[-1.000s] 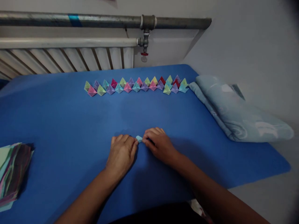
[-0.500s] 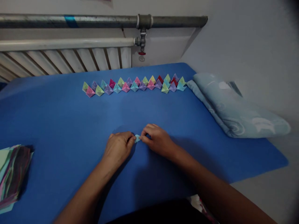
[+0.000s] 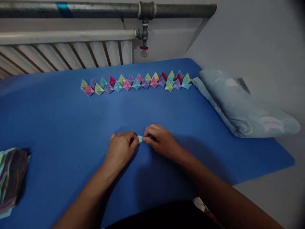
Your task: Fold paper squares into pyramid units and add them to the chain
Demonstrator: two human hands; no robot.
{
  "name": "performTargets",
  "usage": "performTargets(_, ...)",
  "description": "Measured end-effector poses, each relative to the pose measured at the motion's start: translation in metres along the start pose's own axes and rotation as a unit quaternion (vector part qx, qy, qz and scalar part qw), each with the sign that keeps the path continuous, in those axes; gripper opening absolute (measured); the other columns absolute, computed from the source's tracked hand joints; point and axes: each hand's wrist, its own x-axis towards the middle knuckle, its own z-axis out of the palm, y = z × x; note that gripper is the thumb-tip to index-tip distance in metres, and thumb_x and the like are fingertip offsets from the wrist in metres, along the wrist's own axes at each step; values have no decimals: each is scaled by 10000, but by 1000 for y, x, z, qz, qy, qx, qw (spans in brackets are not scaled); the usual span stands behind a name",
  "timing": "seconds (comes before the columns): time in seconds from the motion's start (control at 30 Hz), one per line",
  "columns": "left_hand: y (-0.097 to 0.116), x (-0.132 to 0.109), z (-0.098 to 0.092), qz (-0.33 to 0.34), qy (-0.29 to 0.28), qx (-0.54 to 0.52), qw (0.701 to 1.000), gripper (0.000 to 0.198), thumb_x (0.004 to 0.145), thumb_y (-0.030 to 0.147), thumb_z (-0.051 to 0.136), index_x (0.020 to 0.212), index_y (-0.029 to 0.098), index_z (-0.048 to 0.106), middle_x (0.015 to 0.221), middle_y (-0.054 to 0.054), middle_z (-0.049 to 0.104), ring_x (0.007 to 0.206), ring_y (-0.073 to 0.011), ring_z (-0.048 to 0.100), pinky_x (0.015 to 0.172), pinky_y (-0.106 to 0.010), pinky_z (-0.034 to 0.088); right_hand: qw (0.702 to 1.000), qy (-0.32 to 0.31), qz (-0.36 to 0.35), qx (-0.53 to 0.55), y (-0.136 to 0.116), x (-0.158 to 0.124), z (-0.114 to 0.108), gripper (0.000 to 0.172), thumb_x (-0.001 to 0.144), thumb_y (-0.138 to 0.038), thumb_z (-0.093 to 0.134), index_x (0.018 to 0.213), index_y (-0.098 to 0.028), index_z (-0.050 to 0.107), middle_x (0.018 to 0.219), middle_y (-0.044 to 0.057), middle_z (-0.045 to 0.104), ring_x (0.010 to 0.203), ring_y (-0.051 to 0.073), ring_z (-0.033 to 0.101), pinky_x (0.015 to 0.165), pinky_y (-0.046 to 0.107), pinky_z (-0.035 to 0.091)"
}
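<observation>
A small piece of light blue folded paper [image 3: 140, 139] is pinched between my two hands, low over the blue table surface. My left hand [image 3: 121, 146] grips its left side between thumb and fingertips. On the opposite side my right hand [image 3: 160, 140] holds the paper the same way, its other fingers curled. The fingertips cover much of the paper, so its exact folded shape is hard to make out. Beyond the hands, several small folded paper boats [image 3: 127, 85] in pink, green, purple, blue, yellow and red stand in staggered rows.
A stack of coloured paper sheets [image 3: 13, 178] lies at the left edge of the blue table [image 3: 71, 127]. A folded pale blue blanket [image 3: 240, 105] rests at the right. Behind the table are a white radiator [image 3: 66, 55], a metal pipe [image 3: 102, 11] and a red-handled valve [image 3: 144, 48].
The view has tipped slightly downward, so the background sits higher in the picture. Both hands keep hold of the paper with only small finger shifts.
</observation>
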Motion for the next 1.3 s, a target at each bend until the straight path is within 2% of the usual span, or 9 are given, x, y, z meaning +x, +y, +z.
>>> performTargets(0.1, 2, 0, 0, -3, 2, 13, 1000, 190, 865, 262, 546, 724, 213, 663, 634, -2, 655, 602, -169, 585, 684, -345, 389, 999, 0, -29, 26, 4, -3, -1, 23, 838, -175, 641, 833, -183, 620, 880, 19, 644, 853, 151, 562, 810, 295, 411)
performTargets(0.2, 3, -1, 1, -10, -5, 12, 1000, 184, 869, 257, 553, 727, 209, 660, 625, 2, 646, 596, -167, 581, 704, -354, 394, 999, 0, -29, 36, 5, -3, -1, 71, 827, -112, 617, 830, -183, 619, 894, 21, 651, 868, 153, 568, 825, 303, 415)
performTargets(0.33, 1, -3, 1, -5, 3, -16, 1000, 129, 882, 248, 544, 886, 230, 672, 695, 16, 686, 687, -177, 628, 775, -379, 400, 999, -4, -15, 29, 5, -2, 0, 102, 838, -102, 582, 803, -193, 609, 879, 19, 642, 864, 157, 567, 819, 309, 419)
performTargets(0.43, 0, -3, -1, 10, -6, -53, 999, 162, 897, 240, 518, 949, 265, 670, 741, 35, 705, 719, -160, 633, 803, -374, 398, 1000, -14, -11, 20, 3, 0, -1, 105, 844, -107, 578, 787, -192, 604, 878, 21, 639, 858, 155, 560, 819, 308, 416)
performTargets(0.6, 1, 0, -3, 0, -32, -82, 996, 158, 903, 278, 517, 868, 236, 665, 623, 55, 646, 580, -119, 554, 712, -313, 401, 1000, -26, -1, 5, 0, 1, -3, 122, 856, -104, 555, 780, -184, 607, 855, 20, 627, 838, 152, 545, 805, 298, 407)
performTargets(0.8, -2, 2, 1, -3, -26, -63, 998, 176, 902, 278, 508, 831, 226, 660, 658, 34, 663, 550, -113, 523, 674, -305, 389, 999, -19, 25, -13, -4, 1, -2, 107, 845, -115, 553, 782, -191, 596, 853, 20, 610, 836, 155, 535, 779, 294, 403)
performTargets(1.07, -1, 2, 4, 0, -7, -28, 1000, 143, 888, 254, 528, 807, 224, 642, 673, 34, 683, 582, -131, 567, 784, -377, 384, 999, 7, 46, -21, -7, 3, 2, 119, 833, -124, 555, 743, -191, 595, 805, 13, 606, 807, 153, 535, 758, 289, 393)
performTargets(1.3, 0, 1, 8, 7, 21, 4, 1000, 124, 878, 237, 536, 798, 214, 627, 661, 23, 672, 596, -143, 579, 756, -377, 380, 997, 23, 66, -28, -8, 7, 4, 140, 802, -102, 547, 701, -189, 587, 753, -3, 578, 732, 130, 514, 694, 261, 376)
